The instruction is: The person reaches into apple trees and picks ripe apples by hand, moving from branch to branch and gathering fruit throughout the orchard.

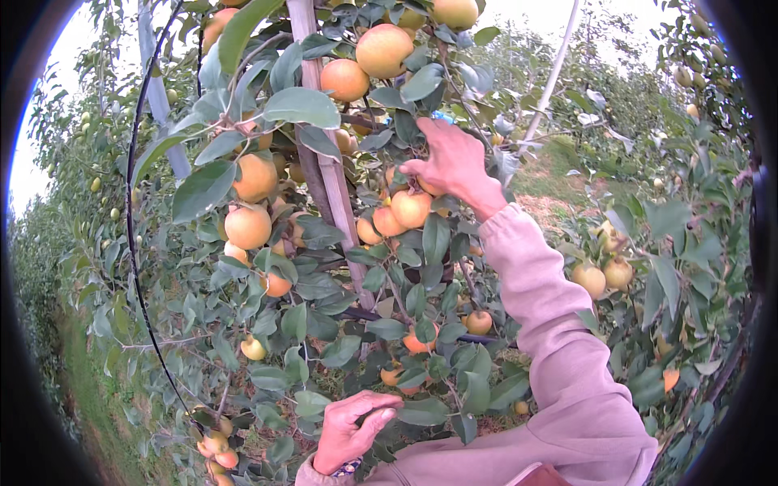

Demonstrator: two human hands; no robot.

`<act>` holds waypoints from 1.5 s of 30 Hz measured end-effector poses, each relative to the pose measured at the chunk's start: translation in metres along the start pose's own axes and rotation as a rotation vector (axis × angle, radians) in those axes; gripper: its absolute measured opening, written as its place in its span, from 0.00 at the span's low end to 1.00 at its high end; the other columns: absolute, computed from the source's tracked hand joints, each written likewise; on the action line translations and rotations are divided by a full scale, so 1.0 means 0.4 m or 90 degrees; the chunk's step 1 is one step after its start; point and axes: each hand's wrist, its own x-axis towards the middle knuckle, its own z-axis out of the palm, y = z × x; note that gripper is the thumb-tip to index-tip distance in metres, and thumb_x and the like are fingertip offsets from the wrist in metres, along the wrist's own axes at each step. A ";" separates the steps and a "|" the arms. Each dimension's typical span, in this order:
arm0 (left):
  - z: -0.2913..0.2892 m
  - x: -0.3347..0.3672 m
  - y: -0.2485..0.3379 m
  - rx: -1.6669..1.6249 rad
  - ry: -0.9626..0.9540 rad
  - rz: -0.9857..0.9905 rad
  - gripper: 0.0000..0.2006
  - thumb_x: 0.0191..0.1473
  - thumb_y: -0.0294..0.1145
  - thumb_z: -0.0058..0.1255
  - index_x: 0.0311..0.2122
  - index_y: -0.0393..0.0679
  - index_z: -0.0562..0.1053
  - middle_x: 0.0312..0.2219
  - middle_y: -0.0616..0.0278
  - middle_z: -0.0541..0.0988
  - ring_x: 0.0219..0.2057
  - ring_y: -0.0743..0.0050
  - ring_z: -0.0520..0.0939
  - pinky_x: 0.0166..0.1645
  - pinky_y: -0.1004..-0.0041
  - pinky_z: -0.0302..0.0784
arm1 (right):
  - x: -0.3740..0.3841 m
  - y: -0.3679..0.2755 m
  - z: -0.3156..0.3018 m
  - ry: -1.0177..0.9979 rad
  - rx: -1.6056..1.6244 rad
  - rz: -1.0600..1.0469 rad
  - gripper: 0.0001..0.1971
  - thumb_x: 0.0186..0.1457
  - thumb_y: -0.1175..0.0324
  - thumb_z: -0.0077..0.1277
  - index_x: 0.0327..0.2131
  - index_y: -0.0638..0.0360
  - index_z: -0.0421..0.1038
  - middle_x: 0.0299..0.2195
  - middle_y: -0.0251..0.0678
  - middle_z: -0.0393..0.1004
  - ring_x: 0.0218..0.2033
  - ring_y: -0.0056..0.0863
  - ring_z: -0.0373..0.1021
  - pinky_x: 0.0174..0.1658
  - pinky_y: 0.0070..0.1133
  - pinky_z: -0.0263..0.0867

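Up among the leaves, my right hand (455, 166) reaches into the apple tree, its thumb and index finger apart; its other fingers are hidden. Just under it hangs a cluster of yellow-orange apples (411, 209), partly covered by the hand. A small bit of blue (442, 117) shows at the top of that hand. Low down in front of me, my left hand (354, 429) is closed, fingers curled over toward the thumb beside a green leaf (424, 411). I cannot make out whether anything is in it. A patterned band (348, 467) circles that wrist.
A wooden post (332, 174) stands within the tree. More apples (248, 227) hang left of it and others (384, 51) above. A thin black hose (132, 219) curves down the left side. Fruit (589, 279) hangs on branches at right. Grass (101, 405) lies below.
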 end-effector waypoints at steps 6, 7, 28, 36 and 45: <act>0.047 0.058 -0.052 -0.010 0.089 -0.021 0.07 0.54 0.21 0.52 0.39 0.34 0.78 0.29 0.57 0.82 0.27 0.76 0.81 0.31 0.78 0.75 | 0.059 0.035 0.075 0.068 0.125 -0.039 0.17 0.42 0.70 0.53 0.40 0.56 0.68 0.28 0.43 0.75 0.33 0.48 0.72 0.35 0.40 0.66; 0.051 0.065 -0.059 -0.016 0.100 -0.022 0.07 0.55 0.21 0.52 0.39 0.34 0.78 0.29 0.58 0.82 0.27 0.76 0.81 0.31 0.78 0.75 | 0.061 0.056 0.076 0.071 0.193 -0.030 0.19 0.41 0.70 0.55 0.41 0.57 0.71 0.31 0.47 0.76 0.35 0.48 0.73 0.37 0.38 0.68; 0.015 0.103 -0.071 0.048 0.154 -0.032 0.07 0.55 0.21 0.51 0.38 0.32 0.78 0.29 0.56 0.82 0.27 0.74 0.82 0.33 0.77 0.76 | 0.124 0.175 0.029 -0.163 0.284 -0.111 0.24 0.34 0.79 0.62 0.41 0.64 0.73 0.35 0.37 0.77 0.37 0.25 0.72 0.46 0.26 0.66; -0.044 0.427 0.063 0.283 0.205 0.192 0.09 0.51 0.21 0.52 0.39 0.36 0.77 0.30 0.54 0.80 0.30 0.66 0.81 0.37 0.72 0.76 | 0.132 0.243 0.094 -0.180 0.452 -0.010 0.33 0.35 0.77 0.60 0.51 0.67 0.67 0.44 0.37 0.75 0.45 0.25 0.68 0.53 0.22 0.61; 0.018 0.897 0.112 0.267 0.283 0.256 0.20 0.48 0.28 0.54 0.49 0.37 0.72 0.40 0.46 0.80 0.42 0.49 0.81 0.47 0.61 0.73 | 0.173 0.213 0.044 -0.214 0.211 -0.183 0.23 0.33 0.72 0.58 0.39 0.65 0.71 0.33 0.53 0.74 0.39 0.51 0.70 0.43 0.34 0.64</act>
